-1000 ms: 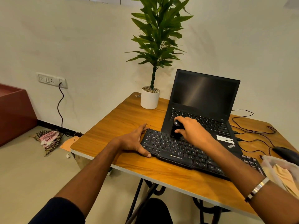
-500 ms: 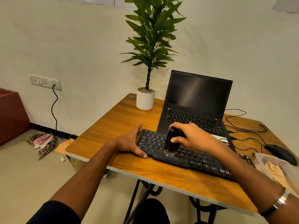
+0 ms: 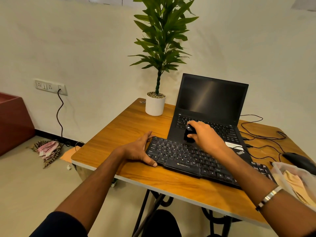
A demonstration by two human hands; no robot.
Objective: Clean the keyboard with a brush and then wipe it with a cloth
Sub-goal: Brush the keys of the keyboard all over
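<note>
A black Zebronics keyboard lies across the wooden table, its far edge resting on the open laptop. My right hand grips a short black brush, held upright with its bristles at the keyboard's far edge. My left hand grips the keyboard's left end, thumb along the front edge and fingers at the far corner. A beige cloth lies in a clear plastic container at the right edge.
A potted plant in a white pot stands at the table's far left. A black mouse and cables lie on the right. On the floor at left are a checked rag and a wall-socket cord.
My right hand carried the brush from the keyboard's front rows back to its far edge near the laptop. My left hand kept its hold on the keyboard's left end.
</note>
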